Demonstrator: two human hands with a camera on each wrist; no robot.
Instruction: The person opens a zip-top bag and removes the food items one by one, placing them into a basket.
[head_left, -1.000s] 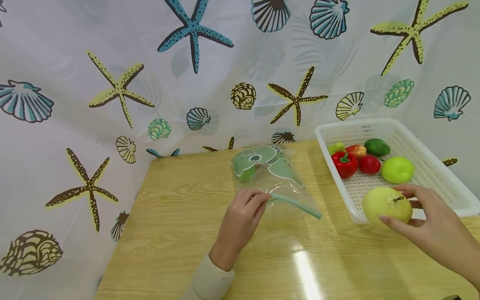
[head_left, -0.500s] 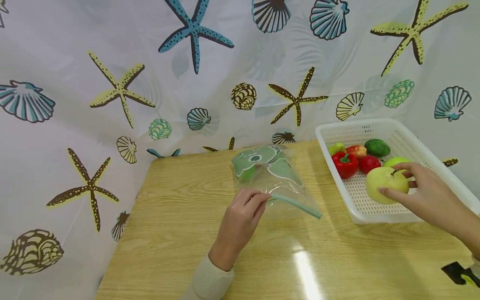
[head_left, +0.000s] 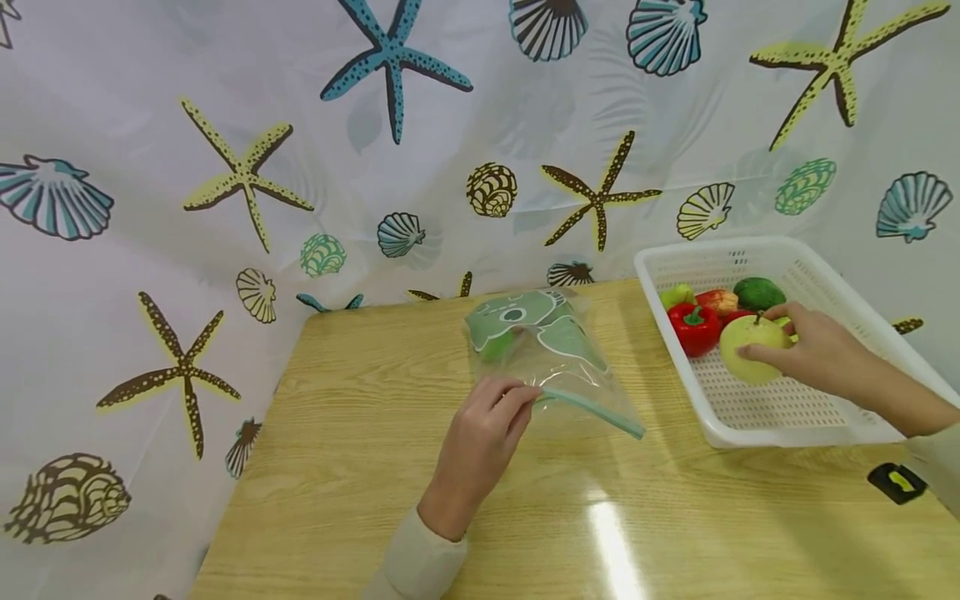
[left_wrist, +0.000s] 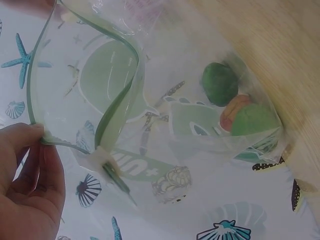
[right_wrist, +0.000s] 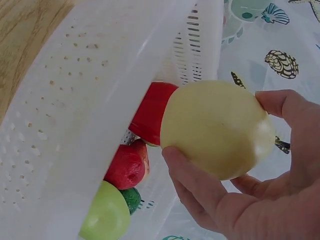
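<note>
My left hand (head_left: 480,433) pinches the green zip edge of a clear zip bag (head_left: 577,371) that lies on the table. The left wrist view shows the bag's mouth apart, with a dark green item (left_wrist: 220,84), a reddish-brown one (left_wrist: 232,112) and a light green one (left_wrist: 255,120) inside. My right hand (head_left: 821,354) grips a round yellow pear (head_left: 750,354) by its sides, over the white basket (head_left: 772,437). Close behind the pear in the basket is a red bell pepper (head_left: 693,329); whether they touch I cannot tell.
The basket also holds a dark green item (head_left: 759,293), a reddish-orange item (head_left: 717,300), a red fruit (right_wrist: 125,166) and a green apple (right_wrist: 106,212). A black object (head_left: 897,483) is near my right sleeve. A patterned cloth (head_left: 420,183) hangs behind the wooden table (head_left: 360,433).
My right hand has carried the pear from the basket's front edge further back and slightly left, over the basket's inside. My left hand and the zip bag have stayed in place.
</note>
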